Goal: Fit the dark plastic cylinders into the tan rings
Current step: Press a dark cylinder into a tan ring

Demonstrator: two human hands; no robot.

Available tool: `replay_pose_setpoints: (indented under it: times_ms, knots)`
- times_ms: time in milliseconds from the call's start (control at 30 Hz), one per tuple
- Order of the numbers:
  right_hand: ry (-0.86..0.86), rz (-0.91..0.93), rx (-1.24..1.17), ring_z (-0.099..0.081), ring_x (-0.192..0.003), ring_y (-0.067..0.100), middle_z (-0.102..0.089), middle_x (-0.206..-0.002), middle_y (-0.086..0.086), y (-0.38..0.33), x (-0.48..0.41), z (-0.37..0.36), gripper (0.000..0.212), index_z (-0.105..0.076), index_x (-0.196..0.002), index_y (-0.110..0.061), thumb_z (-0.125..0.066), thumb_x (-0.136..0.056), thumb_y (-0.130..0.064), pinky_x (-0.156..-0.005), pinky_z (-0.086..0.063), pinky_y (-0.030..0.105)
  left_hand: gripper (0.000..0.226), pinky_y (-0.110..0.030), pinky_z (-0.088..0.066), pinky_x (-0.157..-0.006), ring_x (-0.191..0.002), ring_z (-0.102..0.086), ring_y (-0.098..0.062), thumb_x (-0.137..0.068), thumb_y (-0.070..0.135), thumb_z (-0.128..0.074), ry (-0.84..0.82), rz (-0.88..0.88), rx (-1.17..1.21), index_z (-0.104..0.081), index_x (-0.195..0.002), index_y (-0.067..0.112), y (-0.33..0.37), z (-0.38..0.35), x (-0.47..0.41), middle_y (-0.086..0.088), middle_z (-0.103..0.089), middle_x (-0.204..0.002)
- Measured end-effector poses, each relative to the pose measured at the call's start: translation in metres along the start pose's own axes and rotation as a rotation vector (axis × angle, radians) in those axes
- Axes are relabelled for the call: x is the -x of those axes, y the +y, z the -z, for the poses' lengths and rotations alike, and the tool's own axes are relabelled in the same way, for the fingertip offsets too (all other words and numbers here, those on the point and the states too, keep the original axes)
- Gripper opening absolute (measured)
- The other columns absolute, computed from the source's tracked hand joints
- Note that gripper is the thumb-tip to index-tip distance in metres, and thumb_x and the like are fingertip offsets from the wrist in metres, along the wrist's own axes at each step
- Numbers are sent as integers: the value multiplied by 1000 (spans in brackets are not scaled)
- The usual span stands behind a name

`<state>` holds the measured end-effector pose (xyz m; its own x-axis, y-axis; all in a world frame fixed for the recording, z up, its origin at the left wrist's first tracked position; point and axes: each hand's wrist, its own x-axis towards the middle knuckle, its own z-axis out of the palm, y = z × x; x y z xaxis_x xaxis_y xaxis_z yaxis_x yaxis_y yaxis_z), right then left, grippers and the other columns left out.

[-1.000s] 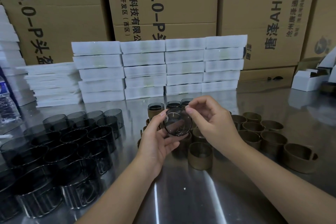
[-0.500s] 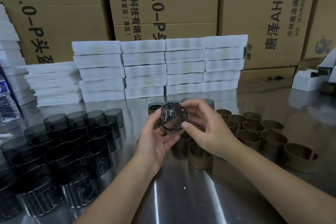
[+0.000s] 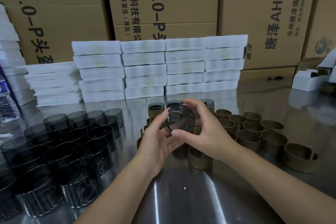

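Above the middle of the steel table, both hands hold one dark see-through plastic cylinder (image 3: 180,118), its open end turned toward me. My left hand (image 3: 158,138) grips its left side. My right hand (image 3: 205,131) curls over its top and right, thumb under the lower rim. Whether a tan ring sits round it is hidden by the fingers. Several loose dark cylinders (image 3: 60,151) stand at the left. Several empty tan rings (image 3: 254,132) stand at the right. Behind the hands stand three tan rings with dark cylinders in them (image 3: 156,108).
The steel table (image 3: 181,196) has a bare stretch in front. Stacks of white boxes (image 3: 160,67) line the back, with tall cardboard cartons (image 3: 163,2) behind them. An open white box (image 3: 309,80) sits at the far right, a water bottle (image 3: 7,103) at the far left.
The hands lifted the cylinder slightly and turned it. My right hand shifted from pinching the upper rim to wrapping over the top and right side, thumb under the rim.
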<state>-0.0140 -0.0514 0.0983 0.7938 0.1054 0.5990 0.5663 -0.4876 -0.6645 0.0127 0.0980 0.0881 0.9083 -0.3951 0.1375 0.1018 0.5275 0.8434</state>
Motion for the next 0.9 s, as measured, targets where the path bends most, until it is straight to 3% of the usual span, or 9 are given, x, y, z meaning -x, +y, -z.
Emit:
replay_pose_setpoints:
  times_ms: [200, 367, 500, 633, 700, 767, 833, 900]
  knots:
    - [9, -15, 22, -52, -112, -7, -54, -118, -23, -2, -1, 0, 64, -46, -115, -49, -71, -58, -64, -94, -45, 19, 67, -29, -58, -68, -100, -71, -25, -73, 44, -64, -58, 14, -97, -58, -131, 12, -1, 0, 1, -17, -71, -114]
    - [37, -30, 8, -57, -106, -2, -59, -112, -18, 1, -1, -1, 64, -51, -110, -41, -74, -55, -66, -89, -49, 21, 61, -31, -59, -74, -103, -70, -25, -79, 44, -59, -104, 28, -176, -56, -132, 15, -3, -1, 2, -14, -71, -115]
    - [53, -56, -10, -60, -101, -3, -63, -106, -18, 1, -1, -1, 60, -50, -104, -43, -74, -53, -66, -84, -48, 16, 56, -31, -58, -69, -93, -72, -22, -82, 44, -65, -116, 33, -200, -55, -133, 23, -1, -2, 3, -10, -71, -115]
    - [101, -89, -48, -62, -94, -4, -67, -96, -20, 1, -1, -1, 56, -54, -99, -40, -70, -53, -67, -78, -48, 11, 53, -30, -57, -60, -82, -73, -23, -82, 46, -55, -126, 42, -173, -58, -131, 25, -2, -3, 4, -8, -73, -108]
    - [137, -109, -87, -64, -92, -2, -69, -93, -17, 1, -3, 0, 51, -57, -97, -36, -70, -57, -64, -79, -50, 15, 49, -31, -57, -58, -85, -73, -29, -89, 38, -48, -124, 52, -150, -55, -135, 24, -2, -3, 3, -7, -74, -99]
    - [151, -123, -112, -65, -91, 3, -70, -93, -11, 2, -4, 0, 39, -59, -96, -32, -71, -67, -55, -82, -52, 24, 49, -31, -59, -59, -94, -72, -35, -92, 21, -40, -142, 62, -142, -50, -140, 23, -2, -2, 3, -11, -73, -104]
    - [156, -131, -160, -67, -90, 8, -70, -92, -6, 2, -5, 1, 26, -61, -97, -26, -70, -82, -45, -85, -53, 32, 60, -30, -59, -61, -99, -70, -37, -82, 14, -44, -161, 68, -143, -49, -140, 25, -2, -2, 4, -15, -70, -116]
    - [162, -147, -218, -67, -89, 11, -71, -92, -2, 2, -5, 2, 31, -63, -98, -21, -60, -86, -49, -86, -53, 37, 67, -28, -59, -62, -101, -70, -37, -73, 13, -50, -179, 61, -154, -50, -139, 27, -3, -4, 5, -14, -69, -121]
